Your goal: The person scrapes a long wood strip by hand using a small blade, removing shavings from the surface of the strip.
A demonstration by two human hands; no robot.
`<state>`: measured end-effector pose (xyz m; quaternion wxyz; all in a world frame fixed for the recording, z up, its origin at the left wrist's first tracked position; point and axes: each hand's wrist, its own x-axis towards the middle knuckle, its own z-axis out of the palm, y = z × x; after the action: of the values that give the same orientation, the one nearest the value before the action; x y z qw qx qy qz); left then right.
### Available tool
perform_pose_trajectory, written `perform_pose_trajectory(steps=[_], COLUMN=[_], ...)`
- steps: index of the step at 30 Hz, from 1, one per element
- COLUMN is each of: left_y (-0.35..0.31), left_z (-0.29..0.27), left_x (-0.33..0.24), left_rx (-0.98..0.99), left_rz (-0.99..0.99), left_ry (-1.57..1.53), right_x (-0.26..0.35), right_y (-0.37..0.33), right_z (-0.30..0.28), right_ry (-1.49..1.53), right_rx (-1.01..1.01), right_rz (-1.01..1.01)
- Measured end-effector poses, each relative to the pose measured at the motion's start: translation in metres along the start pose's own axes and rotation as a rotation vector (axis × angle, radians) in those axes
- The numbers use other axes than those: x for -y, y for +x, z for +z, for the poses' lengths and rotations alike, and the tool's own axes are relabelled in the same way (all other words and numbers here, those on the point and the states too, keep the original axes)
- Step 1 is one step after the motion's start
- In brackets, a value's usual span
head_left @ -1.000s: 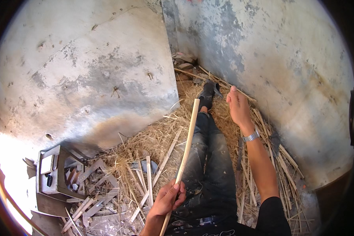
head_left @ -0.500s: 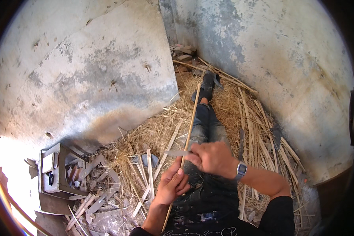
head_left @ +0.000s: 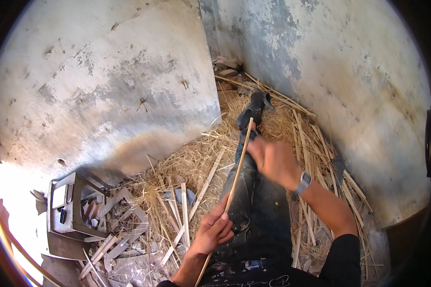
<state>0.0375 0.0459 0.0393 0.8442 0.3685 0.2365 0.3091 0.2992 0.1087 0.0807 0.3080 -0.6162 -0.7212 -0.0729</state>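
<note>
A long, thin bamboo strip [head_left: 238, 179] slants up over my outstretched legs. My left hand [head_left: 214, 233] is closed round its lower part, the thumb lying along it. Farther up, my right hand [head_left: 277, 161], with a watch [head_left: 303, 182] on its wrist, is curled beside the strip's upper end and smeared by motion. The knife gripped in that hand a moment ago cannot be made out now; its blade is hidden or blurred. My legs [head_left: 268, 210] in dark trousers lie beneath the strip, with a dark shoe [head_left: 256, 107] beyond its tip.
Shavings [head_left: 177, 165] cover the floor around my legs. Several long strips [head_left: 311, 167] lie along the right wall [head_left: 368, 95]. At left, a small wooden frame stool [head_left: 74, 205] lies among scraps. A pale panel [head_left: 129, 86] rises at the far left.
My right hand has swept forward and right along the strip, away from my left hand. The strip's far end has shifted slightly right and nearer. My left hand still holds it.
</note>
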Motion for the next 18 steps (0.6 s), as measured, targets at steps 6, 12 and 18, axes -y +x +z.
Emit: perform_pose_trajectory(steps=[6, 12, 18], left_y=[-0.004, -0.011, -0.007], left_z=[-0.001, 0.002, -0.002], left_x=[-0.003, 0.007, -0.001], left_rx=[-0.009, 0.035, -0.018], left_rz=[0.018, 0.0, 0.025], left_ry=[-0.031, 0.095, 0.224], right_x=[0.007, -0.075, -0.016], right_y=[-0.013, 0.019, 0.002], right_z=[0.002, -0.019, -0.043], right_ry=[-0.045, 0.17, 0.48], right_rx=[0.12, -0.064, 0.011], right_rz=[-0.036, 0.271, 0.296])
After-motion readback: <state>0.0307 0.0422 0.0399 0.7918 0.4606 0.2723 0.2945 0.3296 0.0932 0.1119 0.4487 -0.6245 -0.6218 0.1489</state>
